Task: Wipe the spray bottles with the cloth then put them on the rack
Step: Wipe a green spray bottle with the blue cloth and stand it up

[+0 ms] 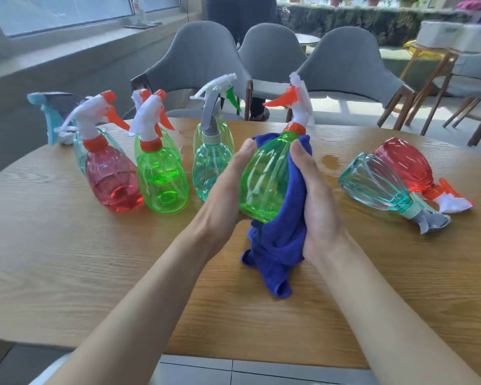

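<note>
Green spray bottle point(264, 179) and cloth point(278, 245) held over wooden table point(67, 259), grey chairs point(197, 51) beyond.

Wood-grain table point(67, 259), rounded edge. Wet patch point(331, 161) on its top, right of centre. Three grey padded chairs point(203, 59) along its far side (wooden legs). Window point(61, 12) beyond the table, left. Green hedge point(372, 26) beyond, right. Pale floor tiles point(233, 369) below its near edge.

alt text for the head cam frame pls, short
Two hands hold a green spray bottle at a wooden table: the left hand grips its side, the right hand presses a blue cloth to it. Upright bottles stand at left; two tipped bottles lie at right.
</note>
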### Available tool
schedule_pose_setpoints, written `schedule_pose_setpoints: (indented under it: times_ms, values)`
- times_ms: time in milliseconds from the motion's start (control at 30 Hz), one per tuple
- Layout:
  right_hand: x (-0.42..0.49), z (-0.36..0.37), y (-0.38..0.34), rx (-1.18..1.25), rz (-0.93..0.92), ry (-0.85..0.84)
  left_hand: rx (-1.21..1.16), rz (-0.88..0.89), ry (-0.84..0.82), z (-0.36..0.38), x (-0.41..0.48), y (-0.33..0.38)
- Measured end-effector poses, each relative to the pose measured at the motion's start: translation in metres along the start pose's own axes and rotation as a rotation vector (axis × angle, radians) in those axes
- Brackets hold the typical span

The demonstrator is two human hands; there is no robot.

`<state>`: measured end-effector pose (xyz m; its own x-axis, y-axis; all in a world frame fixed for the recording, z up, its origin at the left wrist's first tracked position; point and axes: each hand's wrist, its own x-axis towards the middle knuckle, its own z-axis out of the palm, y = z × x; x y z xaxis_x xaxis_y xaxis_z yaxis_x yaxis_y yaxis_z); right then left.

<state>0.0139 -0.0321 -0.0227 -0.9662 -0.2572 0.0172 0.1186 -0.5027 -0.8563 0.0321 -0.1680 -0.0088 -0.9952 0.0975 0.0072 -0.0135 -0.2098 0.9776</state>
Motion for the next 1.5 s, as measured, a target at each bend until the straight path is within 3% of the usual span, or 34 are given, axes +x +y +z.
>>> schedule_pose_setpoints:
  times_ms: [367,500,633,733,833,967,1100,1233,1500]
  values:
    - [-0.004,0.004,0.0,0.09,0.025,-0.026,0.29,0.441,0.212,0.01,0.0,-0.004]
    - [-0.003,-0.001,0.0,0.079,0.046,-0.052,0.408,0.508,0.233,0.005,0.004,-0.014]
    - [0.003,0.001,-0.002,-0.1,0.017,0.125,0.666,0.523,0.249,-0.002,0.004,-0.02]
    - [0.004,0.002,-0.006,-0.194,-0.123,0.284,0.775,0.54,0.213,0.003,-0.001,-0.023]
    - [0.003,0.002,-0.011,-0.194,-0.188,0.309,0.821,0.519,0.116,0.014,-0.009,-0.026]
    - [0.002,0.003,-0.006,-0.243,-0.151,0.19,0.757,0.456,0.129,0.017,-0.007,-0.026]
    - [-0.001,0.005,-0.004,-0.245,-0.129,0.1,0.388,0.234,0.145,0.014,-0.006,-0.013]
    - [-0.001,0.006,-0.007,-0.201,-0.142,0.05,0.208,0.238,0.18,0.018,-0.01,-0.007]
    - [-0.001,-0.005,-0.011,0.009,-0.025,-0.019,0.338,0.164,0.067,0.015,-0.012,-0.002]
